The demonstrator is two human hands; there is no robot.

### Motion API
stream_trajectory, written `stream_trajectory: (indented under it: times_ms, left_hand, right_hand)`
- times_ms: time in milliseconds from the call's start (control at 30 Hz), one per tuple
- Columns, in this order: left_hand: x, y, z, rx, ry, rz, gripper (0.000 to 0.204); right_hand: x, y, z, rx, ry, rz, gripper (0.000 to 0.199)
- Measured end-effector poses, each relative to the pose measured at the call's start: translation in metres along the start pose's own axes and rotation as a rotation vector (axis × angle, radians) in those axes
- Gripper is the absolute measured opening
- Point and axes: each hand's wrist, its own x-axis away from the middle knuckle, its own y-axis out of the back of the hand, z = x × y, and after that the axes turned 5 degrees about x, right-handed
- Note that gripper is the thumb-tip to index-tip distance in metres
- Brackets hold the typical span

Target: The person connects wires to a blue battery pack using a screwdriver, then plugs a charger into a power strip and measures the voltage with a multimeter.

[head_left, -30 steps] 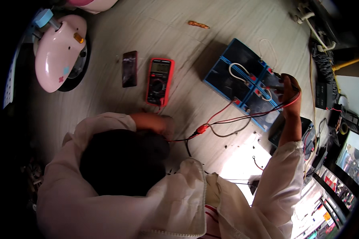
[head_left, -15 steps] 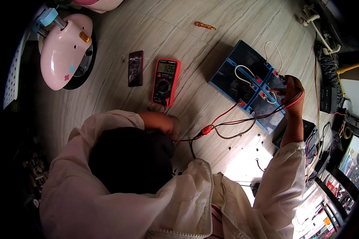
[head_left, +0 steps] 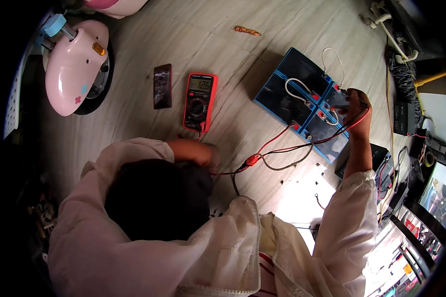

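Note:
Four-part in layout, a block of dark batteries with blue edges (head_left: 295, 67) stands on the floor, its red-marked terminals joined by short pale cables (head_left: 288, 89). At its right side my right hand (head_left: 358, 106) is closed around the multimeter's test probes (head_left: 343, 107), their tips toward the terminals. Red and black leads (head_left: 327, 141) run from that hand past a red clip (head_left: 251, 160). My left hand (head_left: 210, 156) is blurred beside the leads, below the red multimeter (head_left: 200, 101) with a lit display; its fingers cannot be made out.
A dark phone (head_left: 162, 86) lies left of the multimeter. Farther left stands a pink ride-on toy (head_left: 77, 69). A brown twisted strip (head_left: 247, 30) lies at the far side. Another black battery (head_left: 379, 156), cables and a screen (head_left: 438, 190) line the right. Small loose parts lie near the bright patch.
The whole view has shifted slightly, so things on the floor appear a little farther left. My right hand stays at the batteries; my left hand looks more blurred.

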Motion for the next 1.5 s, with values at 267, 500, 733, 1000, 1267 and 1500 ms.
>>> stream_trajectory:
  times_ms: [267,500,733,1000,1267,1500]
  left_hand:
    - [-0.008,0.028,-0.029,-0.116,0.187,0.232,0.009]
    - [0.021,0.063,-0.082,-0.089,0.328,0.145,0.007]
    - [0.017,0.078,-0.096,-0.084,0.425,0.292,0.025]
    - [0.018,0.076,-0.093,-0.068,0.420,0.290,0.025]
    - [0.017,0.080,-0.099,-0.066,0.436,0.301,0.025]
    - [0.017,0.081,-0.100,-0.075,0.453,0.305,0.025]
  right_hand:
    - [0.023,-0.012,0.040,-0.380,-0.026,-0.097,0.031]
    - [0.019,-0.033,0.049,-0.367,-0.052,-0.065,0.030]
    - [0.017,-0.036,0.047,-0.320,-0.037,-0.049,0.029]
    - [0.017,-0.037,0.053,-0.308,-0.052,-0.041,0.029]
    - [0.014,-0.039,0.050,-0.322,-0.060,-0.035,0.031]
    - [0.002,-0.035,0.044,-0.345,-0.073,0.011,0.033]
